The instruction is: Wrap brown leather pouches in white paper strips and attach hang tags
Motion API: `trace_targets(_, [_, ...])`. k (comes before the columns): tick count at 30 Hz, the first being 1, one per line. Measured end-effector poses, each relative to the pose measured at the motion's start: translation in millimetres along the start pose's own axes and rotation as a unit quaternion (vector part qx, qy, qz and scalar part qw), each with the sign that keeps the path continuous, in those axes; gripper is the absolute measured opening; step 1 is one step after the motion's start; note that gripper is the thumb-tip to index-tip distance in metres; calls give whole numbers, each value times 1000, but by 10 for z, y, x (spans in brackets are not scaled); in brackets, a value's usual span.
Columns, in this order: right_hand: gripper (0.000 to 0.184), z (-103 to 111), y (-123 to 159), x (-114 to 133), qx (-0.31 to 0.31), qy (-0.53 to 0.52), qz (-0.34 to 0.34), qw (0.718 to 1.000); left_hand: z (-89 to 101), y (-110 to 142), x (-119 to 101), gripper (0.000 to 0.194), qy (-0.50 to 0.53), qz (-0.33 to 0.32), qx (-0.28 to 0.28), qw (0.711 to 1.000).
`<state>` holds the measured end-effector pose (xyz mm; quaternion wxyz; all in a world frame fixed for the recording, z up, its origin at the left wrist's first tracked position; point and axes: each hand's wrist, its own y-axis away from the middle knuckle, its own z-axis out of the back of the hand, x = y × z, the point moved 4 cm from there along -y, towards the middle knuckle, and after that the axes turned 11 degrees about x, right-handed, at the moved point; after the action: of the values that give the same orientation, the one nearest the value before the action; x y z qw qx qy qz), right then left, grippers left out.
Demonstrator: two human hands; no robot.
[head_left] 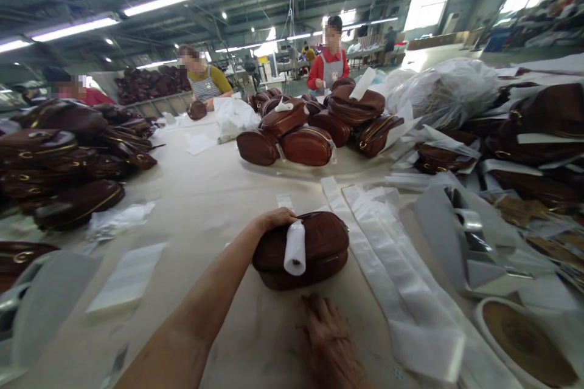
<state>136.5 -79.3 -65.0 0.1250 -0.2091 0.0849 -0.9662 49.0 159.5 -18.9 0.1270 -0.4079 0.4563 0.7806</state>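
A dark brown oval leather bag (323, 243) lies on the pale table in front of me. Across its top sits a rolled piece of white wrapping (295, 249). My left hand (278, 217) reaches to the bag's far left edge and grips it there, its fingers partly hidden behind the wrapping. Just short of the bag's near side, my right hand (331, 334) rests on the tabletop with fingers stretched out and slightly blurred. Nothing shows in that hand.
White foam strips (387, 255) lie right of the bag, beside a grey tape dispenser (474, 237) and a tape roll (524, 340). Finished-looking brown bags (305, 146) are piled ahead, with another heap (59, 146) at left. White sheets (128, 273) lie left. Several co-workers stand beyond the table.
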Motion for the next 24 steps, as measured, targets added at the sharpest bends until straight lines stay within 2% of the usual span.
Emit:
trace_targets(4, [35, 291, 102, -130, 28, -11, 54, 998, 25, -22, 7, 36, -12, 6, 11, 1000])
trace_targets(7, [29, 371, 171, -120, 24, -1, 71, 997, 30, -42, 47, 37, -10, 8, 18, 1000])
trace_targets(16, [29, 175, 154, 169, -23, 27, 53, 998, 61, -49, -81, 40, -53, -2, 60, 997])
trace_targets(21, [35, 113, 157, 98, -31, 16, 43, 998, 84, -13, -122, 35, -96, -30, 40, 994])
trace_targets(24, [39, 53, 186, 43, -9, 50, 73, 996, 90, 38, -129, 29, -116, -53, 29, 991])
